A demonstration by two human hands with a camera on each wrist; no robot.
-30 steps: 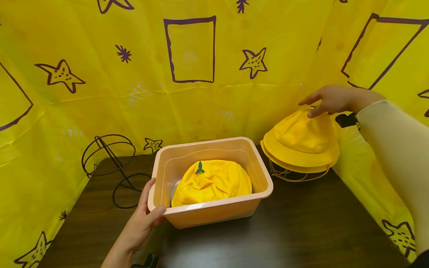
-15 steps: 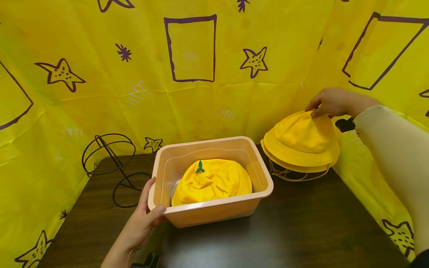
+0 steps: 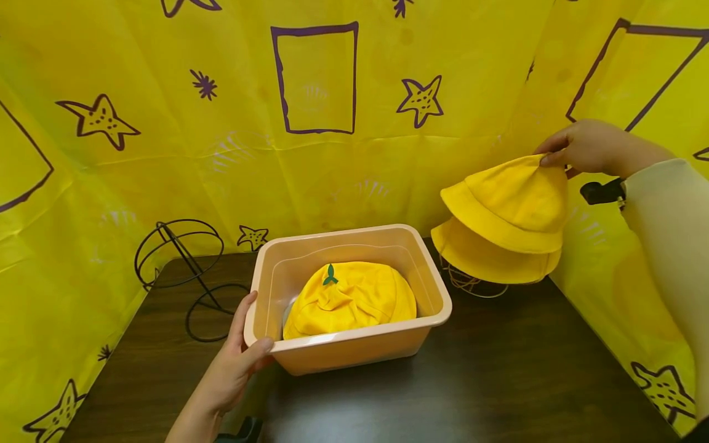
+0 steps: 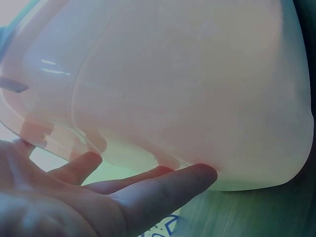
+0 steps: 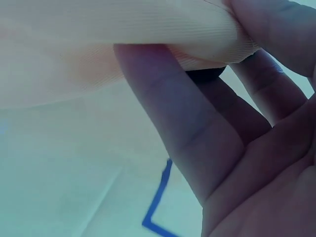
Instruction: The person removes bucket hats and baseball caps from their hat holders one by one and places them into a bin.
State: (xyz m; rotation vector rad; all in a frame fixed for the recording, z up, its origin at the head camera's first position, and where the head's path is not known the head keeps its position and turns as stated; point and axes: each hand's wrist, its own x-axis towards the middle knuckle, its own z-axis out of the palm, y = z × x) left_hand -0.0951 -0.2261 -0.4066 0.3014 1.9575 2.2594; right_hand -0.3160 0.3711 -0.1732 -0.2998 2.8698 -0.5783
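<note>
Dark surface (image 3: pixel 498 363): my right fingers (image 3: pixel 558 141) pinch a hat (image 3: pixel 509 203) at its top (tilted); my left fingers (image 3: pixel 238 323) grip the bin (image 3: pixel 354 357).

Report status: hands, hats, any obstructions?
Right hand pinches upper hat, tilted over lower hat. Left hand grips tub, third hat inside. No obstruction visible above tub.

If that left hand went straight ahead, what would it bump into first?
Probably the peach tub: the left hand grips its near left corner, though the exact path in depth is unclear.
</note>
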